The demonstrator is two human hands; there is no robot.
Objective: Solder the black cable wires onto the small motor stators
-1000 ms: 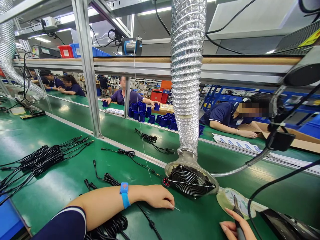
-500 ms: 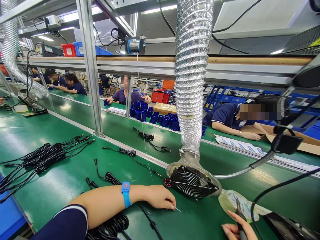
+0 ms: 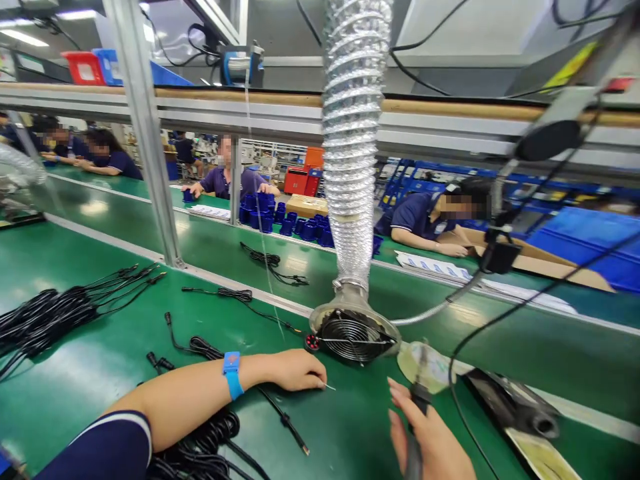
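Observation:
My left hand, with a blue strap on its wrist, pinches a thin silvery solder wire whose short end sticks out past the fingertips. In my right hand is a dark-handled soldering iron, its blurred tip pointing up and away from me. A black cable with a bare end lies below my left hand. Just beyond that hand sits a small round black part with red dots, beside the fume extractor hood.
Coiled black cables lie under my left forearm, and a cable bundle is at the left. A solder spool sits on the shelf. A yellowish pad and an iron stand are at right. Co-workers sit across the bench.
The view has swung right and down. My right hand has come further into view with the soldering iron, nearer to my left hand. My left hand keeps its pinch on the solder wire.

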